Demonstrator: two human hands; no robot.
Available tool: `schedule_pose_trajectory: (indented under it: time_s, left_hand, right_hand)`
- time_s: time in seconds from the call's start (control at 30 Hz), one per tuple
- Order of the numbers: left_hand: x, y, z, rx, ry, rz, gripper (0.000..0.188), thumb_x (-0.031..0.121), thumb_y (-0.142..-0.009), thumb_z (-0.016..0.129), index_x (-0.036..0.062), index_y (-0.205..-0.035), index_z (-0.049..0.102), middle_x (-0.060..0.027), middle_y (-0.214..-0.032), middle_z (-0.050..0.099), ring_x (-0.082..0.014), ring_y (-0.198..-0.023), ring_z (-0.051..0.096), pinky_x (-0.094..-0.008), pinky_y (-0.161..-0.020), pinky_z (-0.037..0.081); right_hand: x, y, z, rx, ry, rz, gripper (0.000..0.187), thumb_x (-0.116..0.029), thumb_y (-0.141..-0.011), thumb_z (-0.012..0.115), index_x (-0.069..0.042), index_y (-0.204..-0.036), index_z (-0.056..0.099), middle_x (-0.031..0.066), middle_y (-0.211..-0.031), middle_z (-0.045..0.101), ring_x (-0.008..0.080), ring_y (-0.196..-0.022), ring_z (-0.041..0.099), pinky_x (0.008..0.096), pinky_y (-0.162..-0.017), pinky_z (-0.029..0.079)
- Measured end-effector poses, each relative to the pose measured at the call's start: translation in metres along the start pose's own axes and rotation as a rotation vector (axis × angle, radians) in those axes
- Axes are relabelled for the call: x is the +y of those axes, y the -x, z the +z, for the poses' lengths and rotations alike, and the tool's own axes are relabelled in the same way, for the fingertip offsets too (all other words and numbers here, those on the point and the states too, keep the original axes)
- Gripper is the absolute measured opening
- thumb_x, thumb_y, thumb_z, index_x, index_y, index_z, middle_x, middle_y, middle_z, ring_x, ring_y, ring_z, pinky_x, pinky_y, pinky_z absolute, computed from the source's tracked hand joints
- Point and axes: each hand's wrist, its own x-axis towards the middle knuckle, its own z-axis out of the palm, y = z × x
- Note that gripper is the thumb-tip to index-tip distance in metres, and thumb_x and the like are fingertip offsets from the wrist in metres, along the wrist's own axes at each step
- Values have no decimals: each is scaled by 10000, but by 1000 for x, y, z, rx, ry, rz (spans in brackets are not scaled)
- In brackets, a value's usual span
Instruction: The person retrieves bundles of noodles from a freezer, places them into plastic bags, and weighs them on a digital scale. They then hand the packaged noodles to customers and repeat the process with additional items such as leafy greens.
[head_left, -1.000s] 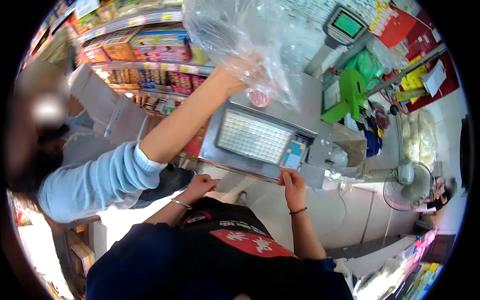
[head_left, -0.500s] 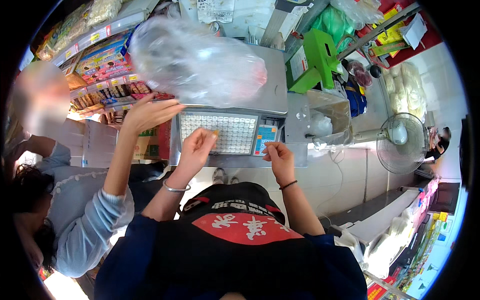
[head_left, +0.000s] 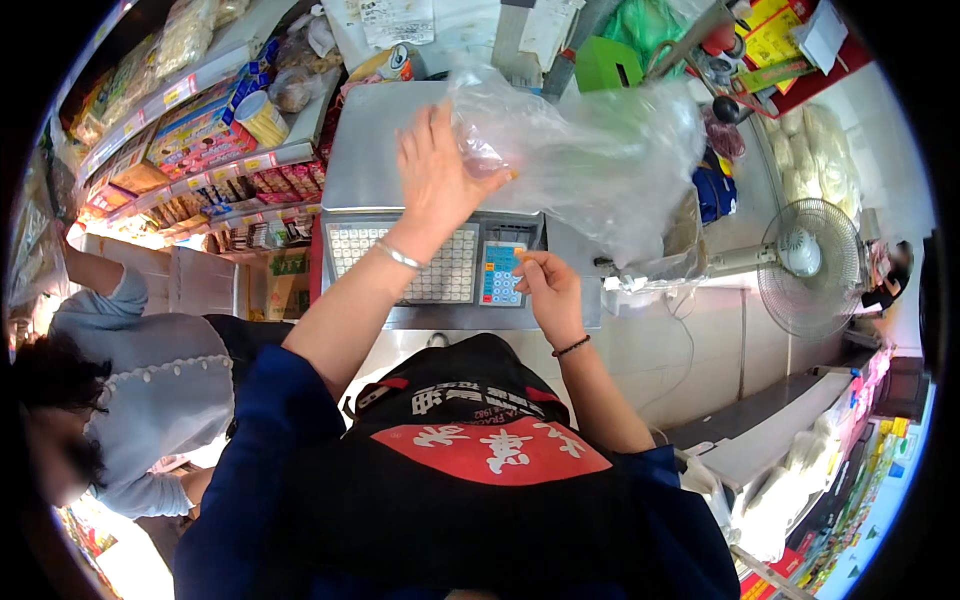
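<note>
My left hand (head_left: 442, 165) reaches over the metal platform of a weighing scale (head_left: 372, 150), fingers spread and open. Its thumb side meets the edge of a large clear plastic bag (head_left: 610, 165); whether it touches cannot be told. The bag is blurred, hangs to the right of the platform, and what it contains is hard to make out. Below the platform is a panel of white keys (head_left: 445, 265) beside a blue number keypad (head_left: 503, 272), partly covered by my left forearm. My right hand (head_left: 552, 292) is curled shut at the keypad's right edge, with nothing visible in it.
Another person in a grey-blue top (head_left: 150, 385) stands at the left, by shelves of boxed snacks (head_left: 200, 130). A can (head_left: 398, 65) and paper slips (head_left: 395, 20) lie behind the scale. A green box (head_left: 607, 65) and a fan (head_left: 800, 255) stand to the right.
The clear bag has gone from the platform to the right. My left hand has risen from the keys to the platform and opened. The other person's arm has drawn back from the bag.
</note>
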Motion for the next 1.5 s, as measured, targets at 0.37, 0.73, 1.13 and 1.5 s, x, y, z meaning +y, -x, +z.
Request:
schedule_pose_trajectory:
  time_s: [0.37,0.73,1.13,1.5]
  left_hand:
    - [-12,-49,67,-309,109,-105,414,328,-870,588,12,-1134,623,-213,-1205,583,-367,-1178,521,-515,-1019,379]
    - [-147,-97,-5,-172,1647,-666,445,306,-841,656,11,-1159,560,-141,-1122,616,-274,-920,630,-398,-821,529]
    - [-89,116,-1,324,698,-359,408,119,-956,570,-9,-1315,423,-91,-1202,543,-159,-1103,527,-302,-984,411]
    - [-54,171,0,-110,960,-555,226,60,-954,531,11,-1174,511,-49,-1005,553,-110,-871,588,-254,-789,504]
  right_hand:
    - [43,43,-54,42,17,153,171,-106,-939,546,19,-1006,641,48,-797,655,85,-648,590,229,-603,498]
    - [69,24,-74,71,19,301,197,-144,-929,565,7,-1032,638,74,-834,653,113,-669,598,242,-637,500]
    - [105,-6,-18,22,610,143,977,-348,-709,798,62,-1407,250,288,-1285,478,390,-1142,537,409,-943,465]
    - [113,-22,-11,63,680,199,962,-417,-711,777,92,-1371,296,283,-1314,459,407,-1173,515,409,-969,447]
